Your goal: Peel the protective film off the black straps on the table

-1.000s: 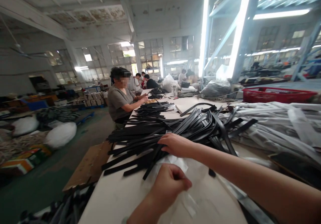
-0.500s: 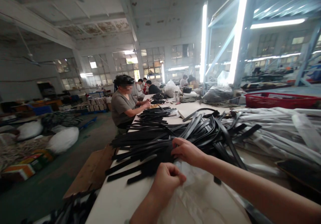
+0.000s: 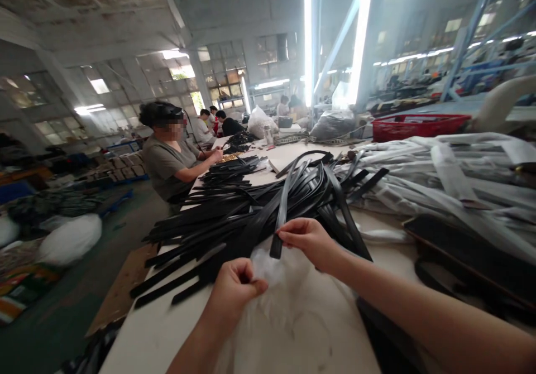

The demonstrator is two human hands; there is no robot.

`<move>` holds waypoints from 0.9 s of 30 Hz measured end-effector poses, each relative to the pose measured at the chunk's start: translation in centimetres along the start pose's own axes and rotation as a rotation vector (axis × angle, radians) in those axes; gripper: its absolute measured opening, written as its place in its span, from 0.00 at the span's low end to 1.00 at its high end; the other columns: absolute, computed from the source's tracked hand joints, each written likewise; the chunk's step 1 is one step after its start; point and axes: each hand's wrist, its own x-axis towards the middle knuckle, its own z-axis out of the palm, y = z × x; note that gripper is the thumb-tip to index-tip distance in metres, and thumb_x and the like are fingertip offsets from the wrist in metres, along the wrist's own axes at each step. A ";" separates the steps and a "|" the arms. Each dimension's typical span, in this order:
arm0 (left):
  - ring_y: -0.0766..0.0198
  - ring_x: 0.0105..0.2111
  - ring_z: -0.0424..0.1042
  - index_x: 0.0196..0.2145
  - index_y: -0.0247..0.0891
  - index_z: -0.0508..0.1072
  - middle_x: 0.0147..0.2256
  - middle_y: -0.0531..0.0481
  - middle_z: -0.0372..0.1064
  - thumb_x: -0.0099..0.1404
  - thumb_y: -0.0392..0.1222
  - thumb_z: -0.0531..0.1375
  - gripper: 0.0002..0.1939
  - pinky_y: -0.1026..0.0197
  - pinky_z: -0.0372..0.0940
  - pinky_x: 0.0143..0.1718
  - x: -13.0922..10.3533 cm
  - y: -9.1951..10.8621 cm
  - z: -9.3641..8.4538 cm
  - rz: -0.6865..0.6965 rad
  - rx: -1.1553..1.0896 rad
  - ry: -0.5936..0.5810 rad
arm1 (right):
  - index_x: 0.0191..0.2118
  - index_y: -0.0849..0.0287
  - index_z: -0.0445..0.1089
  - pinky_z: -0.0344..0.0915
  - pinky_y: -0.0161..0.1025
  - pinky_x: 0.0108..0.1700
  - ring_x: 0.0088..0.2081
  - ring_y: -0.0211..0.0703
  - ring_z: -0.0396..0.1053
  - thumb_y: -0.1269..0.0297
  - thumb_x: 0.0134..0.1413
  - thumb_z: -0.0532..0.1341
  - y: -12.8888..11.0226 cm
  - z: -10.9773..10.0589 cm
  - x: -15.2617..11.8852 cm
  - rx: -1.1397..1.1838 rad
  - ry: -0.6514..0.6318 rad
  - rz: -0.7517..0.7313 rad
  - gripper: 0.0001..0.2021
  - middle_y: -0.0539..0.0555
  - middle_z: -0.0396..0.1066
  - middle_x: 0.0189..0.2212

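Note:
Between its fingertips and thumb, my right hand (image 3: 304, 241) pinches a black strap (image 3: 281, 217) near its end, which points down toward me. Lower and to the left, my left hand (image 3: 238, 284) is closed on the edge of a clear plastic bag (image 3: 272, 271). The bag spreads over the pale table (image 3: 142, 335) below both hands. A large pile of black straps (image 3: 218, 223) lies just beyond my hands, with many strap ends pointing left.
White-wrapped strips (image 3: 419, 167) are heaped on the right, near a red basket (image 3: 419, 126). A person in a grey shirt (image 3: 167, 164) sits at the table's left side. A cardboard sheet (image 3: 121, 290) lies left of the table.
The view has swung right. My right hand has taken hold of a strap end and moved it apart from the pile. My left hand remains closed by the plastic.

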 end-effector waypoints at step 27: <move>0.67 0.24 0.57 0.19 0.33 0.73 0.23 0.53 0.59 0.51 0.57 0.66 0.22 0.64 0.51 0.26 0.3 0.2 0.3 0.073 0.027 0.100 | 0.35 0.63 0.73 0.51 0.30 0.21 0.18 0.32 0.55 0.69 0.37 0.58 -0.9 1.5 -2.3 -0.164 -0.150 0.060 0.15 0.44 0.60 0.16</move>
